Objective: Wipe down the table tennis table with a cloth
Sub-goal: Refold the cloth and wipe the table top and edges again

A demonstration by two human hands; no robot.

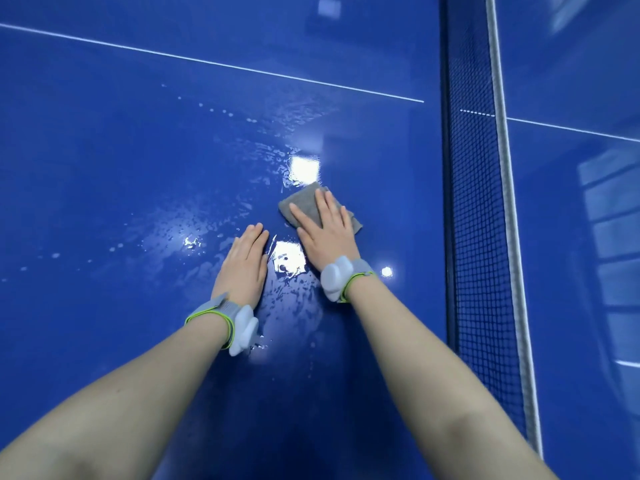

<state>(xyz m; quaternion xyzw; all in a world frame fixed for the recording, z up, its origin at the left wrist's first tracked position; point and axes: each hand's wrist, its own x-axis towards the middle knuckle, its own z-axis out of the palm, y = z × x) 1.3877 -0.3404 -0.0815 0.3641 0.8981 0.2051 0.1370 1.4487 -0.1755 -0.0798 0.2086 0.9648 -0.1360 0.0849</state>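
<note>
A blue table tennis table (114, 168) fills the view, its surface glossy and streaked with wet smears and droplets around the middle. A small grey cloth (303, 202) lies flat on it. My right hand (325, 233) presses down on the cloth with straight, spread fingers. My left hand (244, 265) rests flat on the wet table just left of the cloth, fingers together, holding nothing. Both wrists wear grey bands with white pods.
The dark blue net (481, 237) with its white top tape runs up the right side, close to the right of the cloth. The table's white centre line (214, 64) crosses the far part. The other table half (581, 81) lies beyond the net.
</note>
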